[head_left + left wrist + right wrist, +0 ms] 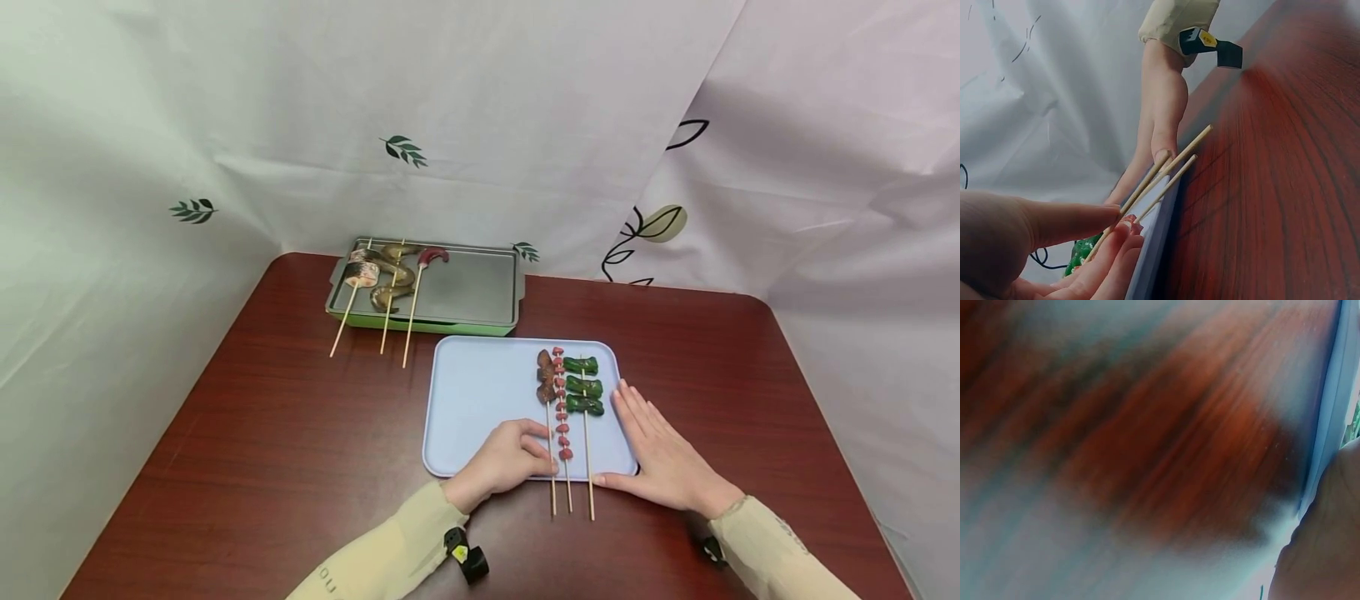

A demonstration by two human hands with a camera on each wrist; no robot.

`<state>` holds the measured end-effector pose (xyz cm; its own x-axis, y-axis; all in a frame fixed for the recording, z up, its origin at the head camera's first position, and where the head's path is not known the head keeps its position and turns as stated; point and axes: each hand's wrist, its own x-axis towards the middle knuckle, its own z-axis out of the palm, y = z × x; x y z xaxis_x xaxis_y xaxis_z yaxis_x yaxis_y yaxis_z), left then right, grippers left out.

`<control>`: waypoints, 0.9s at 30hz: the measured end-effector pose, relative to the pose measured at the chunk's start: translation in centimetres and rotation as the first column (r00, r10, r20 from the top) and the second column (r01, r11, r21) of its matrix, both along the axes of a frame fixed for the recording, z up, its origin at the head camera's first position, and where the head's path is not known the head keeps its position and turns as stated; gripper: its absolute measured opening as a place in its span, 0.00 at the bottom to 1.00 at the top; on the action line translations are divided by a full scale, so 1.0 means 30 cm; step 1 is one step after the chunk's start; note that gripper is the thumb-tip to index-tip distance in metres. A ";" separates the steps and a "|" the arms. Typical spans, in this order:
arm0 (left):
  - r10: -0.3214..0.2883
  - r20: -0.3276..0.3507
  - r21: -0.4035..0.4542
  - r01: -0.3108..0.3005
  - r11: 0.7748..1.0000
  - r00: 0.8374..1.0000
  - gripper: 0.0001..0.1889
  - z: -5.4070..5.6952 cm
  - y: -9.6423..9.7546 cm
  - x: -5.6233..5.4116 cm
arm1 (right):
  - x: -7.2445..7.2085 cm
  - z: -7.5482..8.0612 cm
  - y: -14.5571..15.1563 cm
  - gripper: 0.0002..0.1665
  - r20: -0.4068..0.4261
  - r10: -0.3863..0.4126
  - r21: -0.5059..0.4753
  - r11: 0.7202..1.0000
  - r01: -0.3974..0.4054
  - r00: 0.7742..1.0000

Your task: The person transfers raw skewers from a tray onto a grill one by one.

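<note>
On the light-blue tray (480, 375) lie three skewers side by side: one with brown meat pieces (546, 377), one with small red pieces (562, 417) and one with green rolled pieces (584, 387). Their bare sticks stick out over the near rim. My left hand (510, 457) pinches the stick of the brown meat skewer (1147, 178) between thumb and fingers, low over the tray. With straight fingers, my right hand (663, 467) lies along the tray's right rim, its thumb by the green skewer's stick. The right wrist view shows only part of that hand (1322, 531).
Behind the tray to the left stands a green-sided grill with a grey plate (480, 287). Skewers with charred whitish pieces (362, 274), grey-brown shrimp (392, 297) and a dark-red curled piece (433, 257) lie on it, sticks jutting forward. White curtains hang around the reddish-brown table (285, 417).
</note>
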<state>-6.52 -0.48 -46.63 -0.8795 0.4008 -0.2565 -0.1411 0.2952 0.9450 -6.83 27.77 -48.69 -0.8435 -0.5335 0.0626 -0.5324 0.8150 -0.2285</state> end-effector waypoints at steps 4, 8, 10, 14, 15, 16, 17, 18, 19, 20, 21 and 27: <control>0.031 0.017 0.030 -0.032 0.999 0.999 0.21 0.009 -0.008 0.009 | 0.000 -0.002 0.001 0.72 0.003 -0.004 -0.004 1.000 0.004 1.000; 0.058 0.143 0.185 -0.084 0.979 0.988 0.21 0.018 -0.013 0.018 | 0.000 -0.003 0.002 0.72 0.000 -0.004 -0.007 1.000 0.004 1.000; 0.060 0.206 0.256 -0.113 0.960 0.977 0.22 0.018 -0.015 0.025 | 0.001 -0.002 0.002 0.72 -0.001 -0.003 -0.006 1.000 0.003 1.000; 0.062 0.240 0.298 -0.134 0.945 0.969 0.23 0.017 -0.021 0.037 | 0.001 -0.001 0.002 0.72 0.001 -0.004 -0.006 1.000 0.004 1.000; 0.061 0.240 0.302 -0.134 0.944 0.969 0.23 0.016 -0.023 0.039 | 0.002 -0.002 0.002 0.72 0.003 -0.005 -0.005 1.000 0.005 1.000; 0.060 0.241 0.305 -0.134 0.943 0.969 0.23 0.016 -0.025 0.041 | 0.002 -0.002 0.003 0.72 0.006 -0.007 -0.005 1.000 0.007 1.000; 0.060 0.241 0.308 -0.135 0.942 0.969 0.23 0.018 -0.027 0.043 | 0.002 -0.003 0.003 0.72 0.013 -0.009 -0.003 1.000 0.009 1.000; 0.059 0.239 0.311 -0.134 0.941 0.969 0.23 0.019 -0.029 0.045 | 0.003 -0.003 0.003 0.73 0.021 -0.012 -0.001 1.000 0.012 1.000; 0.059 0.234 0.310 -0.132 0.941 0.970 0.23 0.021 -0.032 0.046 | 0.003 -0.004 0.003 0.73 0.027 -0.015 0.000 1.000 0.015 1.000; 0.058 0.227 0.311 -0.129 0.942 0.972 0.23 0.022 -0.035 0.047 | 0.003 -0.005 0.003 0.73 0.032 -0.017 0.001 1.000 0.017 0.999; 0.058 0.218 0.310 -0.126 0.942 0.974 0.22 0.024 -0.038 0.048 | 0.003 -0.005 0.002 0.73 0.036 -0.019 0.002 1.000 0.019 0.999; 0.073 0.156 0.290 -0.116 0.950 0.985 0.19 0.031 -0.066 0.046 | 0.003 -0.004 0.001 0.73 0.035 -0.024 0.002 1.000 0.024 0.999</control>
<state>-5.15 -2.46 -45.70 -0.8804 0.3943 -0.2636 -0.2936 -0.0167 0.9558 -6.74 27.79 -48.81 -0.8578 -0.5130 0.0319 -0.5042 0.8279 -0.2459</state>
